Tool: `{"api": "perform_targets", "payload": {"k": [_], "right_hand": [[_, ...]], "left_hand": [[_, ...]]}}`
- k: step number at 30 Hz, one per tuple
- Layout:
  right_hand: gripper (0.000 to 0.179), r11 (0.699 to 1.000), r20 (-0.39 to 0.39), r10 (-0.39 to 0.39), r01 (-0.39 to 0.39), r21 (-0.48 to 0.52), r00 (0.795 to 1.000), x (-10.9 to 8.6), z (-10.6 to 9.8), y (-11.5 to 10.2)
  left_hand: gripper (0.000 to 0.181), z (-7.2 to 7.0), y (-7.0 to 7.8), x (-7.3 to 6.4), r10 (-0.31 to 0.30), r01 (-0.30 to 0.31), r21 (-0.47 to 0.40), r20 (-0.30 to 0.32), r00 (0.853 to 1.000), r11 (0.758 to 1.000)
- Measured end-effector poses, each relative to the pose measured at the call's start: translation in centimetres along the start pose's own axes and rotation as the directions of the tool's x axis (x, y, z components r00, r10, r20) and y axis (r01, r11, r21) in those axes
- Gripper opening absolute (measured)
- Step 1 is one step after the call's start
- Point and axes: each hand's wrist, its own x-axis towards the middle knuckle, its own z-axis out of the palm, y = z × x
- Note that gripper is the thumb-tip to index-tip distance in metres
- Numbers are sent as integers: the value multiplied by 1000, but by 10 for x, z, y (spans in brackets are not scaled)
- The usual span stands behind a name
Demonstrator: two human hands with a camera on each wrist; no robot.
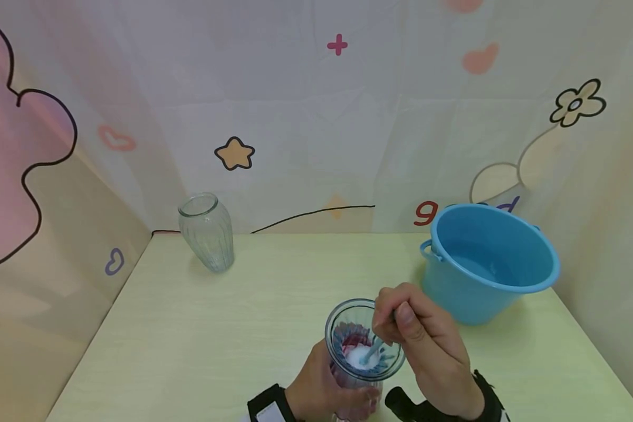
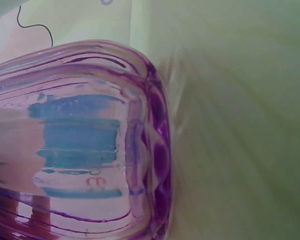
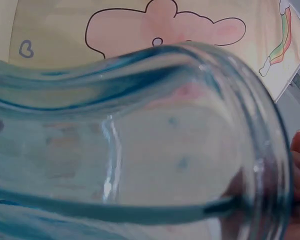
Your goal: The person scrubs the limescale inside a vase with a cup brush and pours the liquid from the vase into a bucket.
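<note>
Near the front of the table, my left hand (image 1: 322,384) wraps round the body of a ribbed glass vase (image 1: 350,319). The vase has a blue tint at its rim and looks purple toward its base, which fills much of the left wrist view. Above the mouth, my right hand (image 1: 427,346) pinches the top of a thin blue stick (image 1: 371,350) that slants down inside the glass. Something white shows around its lower end. Through the glass in the right wrist view, the stick (image 3: 105,210) runs lengthwise to the rim, where the right fingers (image 3: 299,145) partly show.
A clear glass vase (image 1: 208,234) stands at the back left of the pale table (image 1: 190,351). To the right, beyond my right hand, is a light blue bucket (image 1: 469,299) with a side handle. A printed curtain (image 1: 295,105) encloses the back and sides.
</note>
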Motion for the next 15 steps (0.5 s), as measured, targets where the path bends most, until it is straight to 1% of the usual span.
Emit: {"api": "perform_targets", "payload": {"k": [2,4,6,7,8,11,13,15], "right_hand": [[35,999,6,16,-15,-32,1000,-1,1,1],[34,997,8,37,-37,-63,999,-1,2,1],[34,993,6,73,-72,-92,997,0,3,0],[34,991,7,93,-91,-102,996,0,4,-1],[34,988,9,112,-110,-110,994,0,4,-1],[34,973,18,187,-183,-143,982,1,6,-3],[33,964,39,218,-209,-166,975,2,7,-4],[33,954,56,247,-232,-190,968,2,8,-4]], "left_hand": [[66,0,1,0,-16,16,-23,6,1000,1000],[67,0,1,0,-13,13,-18,8,1000,1000],[67,0,1,0,-13,13,-4,4,1000,1000],[68,0,1,0,-17,17,-15,8,1000,1000],[68,0,1,0,-9,9,-12,10,1000,1000],[67,0,1,0,-8,8,-23,16,1000,1000],[66,0,1,0,-2,3,-30,23,1000,1000],[65,-1,1,0,-7,7,-18,22,1000,1000]]}}
